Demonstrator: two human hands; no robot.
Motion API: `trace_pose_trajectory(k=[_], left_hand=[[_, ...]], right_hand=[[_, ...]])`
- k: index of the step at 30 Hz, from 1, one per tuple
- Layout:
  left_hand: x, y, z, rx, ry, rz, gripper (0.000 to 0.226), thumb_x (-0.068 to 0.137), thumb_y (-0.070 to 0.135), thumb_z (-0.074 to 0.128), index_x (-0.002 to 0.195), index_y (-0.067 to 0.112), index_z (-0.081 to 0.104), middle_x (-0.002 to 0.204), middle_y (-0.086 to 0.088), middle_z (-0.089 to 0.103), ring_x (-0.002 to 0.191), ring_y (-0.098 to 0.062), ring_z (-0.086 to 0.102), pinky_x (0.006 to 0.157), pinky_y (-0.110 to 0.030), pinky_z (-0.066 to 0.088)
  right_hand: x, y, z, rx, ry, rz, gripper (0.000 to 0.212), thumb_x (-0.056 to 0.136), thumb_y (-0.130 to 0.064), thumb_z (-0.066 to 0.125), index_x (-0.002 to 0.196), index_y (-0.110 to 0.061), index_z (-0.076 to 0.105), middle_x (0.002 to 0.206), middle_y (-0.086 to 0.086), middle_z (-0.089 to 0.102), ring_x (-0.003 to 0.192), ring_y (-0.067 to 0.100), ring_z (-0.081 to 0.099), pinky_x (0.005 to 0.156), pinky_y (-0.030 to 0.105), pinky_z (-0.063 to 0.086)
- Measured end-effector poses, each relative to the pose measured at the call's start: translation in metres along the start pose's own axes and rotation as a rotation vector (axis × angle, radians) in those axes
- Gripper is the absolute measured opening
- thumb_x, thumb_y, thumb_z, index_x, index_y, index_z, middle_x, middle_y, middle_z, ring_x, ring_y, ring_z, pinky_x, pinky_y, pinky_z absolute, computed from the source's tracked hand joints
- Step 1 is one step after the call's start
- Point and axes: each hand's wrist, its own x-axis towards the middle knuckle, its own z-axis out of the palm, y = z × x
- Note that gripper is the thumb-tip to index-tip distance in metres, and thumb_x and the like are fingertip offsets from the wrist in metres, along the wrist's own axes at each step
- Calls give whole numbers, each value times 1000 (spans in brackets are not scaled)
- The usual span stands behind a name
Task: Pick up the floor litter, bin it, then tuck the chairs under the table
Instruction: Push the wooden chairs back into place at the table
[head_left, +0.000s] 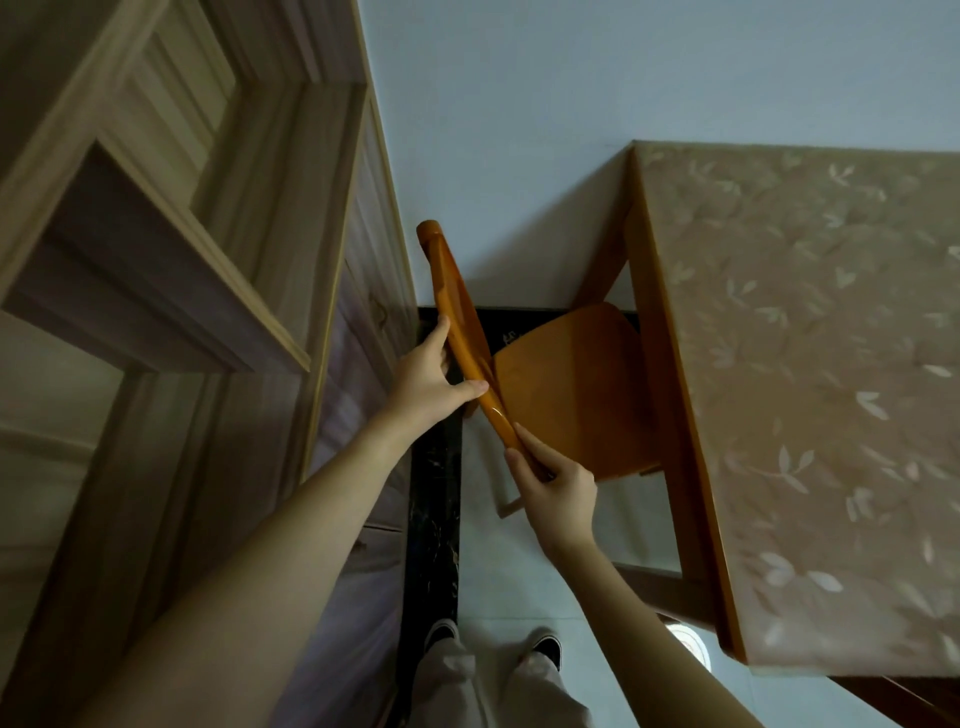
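An orange wooden chair (571, 384) stands at the left end of the table (810, 395), its seat partly under the table's edge. The chair's curved top rail (457, 306) runs diagonally from upper left to lower right. My left hand (431, 376) grips the middle of that rail, thumb on the near side. Closed around the rail's near end is my right hand (556, 491). The table has orange wooden legs and a pinkish cloth with a pale leaf pattern. No litter shows on the floor.
A light wooden door and frame (208, 249) fill the left side, close to the chair back. A black strip (434, 509) runs along the pale floor beside the door. A white wall (545, 130) is behind the chair. My shoes (545, 647) stand near the table leg.
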Motion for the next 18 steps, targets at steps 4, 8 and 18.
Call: trace_pose_trajectory(k=[4,8,18], left_hand=[[25,5,-12,-42,-26,-20,103,78,6,76,153,24,8,158,-5,19,144,-20,20,115,-42,27],[51,12,-24,-75,-61,-27,100,81,5,73,153,27,7,159,-2,18,144,-18,19,116,-41,25],[105,31,-47,-146,-56,-8,84,90,4,62,153,24,11,157,-1,24,142,-16,26,107,-30,34]], right_hand=[[20,-6,19,51,25,41,35,89,-29,70,124,-28,66,98,-4,75,65,-5,56,63,13,44],[42,-18,36,92,39,62,35,89,-26,70,124,-27,66,84,-8,73,58,-2,56,57,13,45],[97,-43,76,191,39,118,51,83,-22,75,131,-27,60,91,-11,73,69,10,68,67,22,57]])
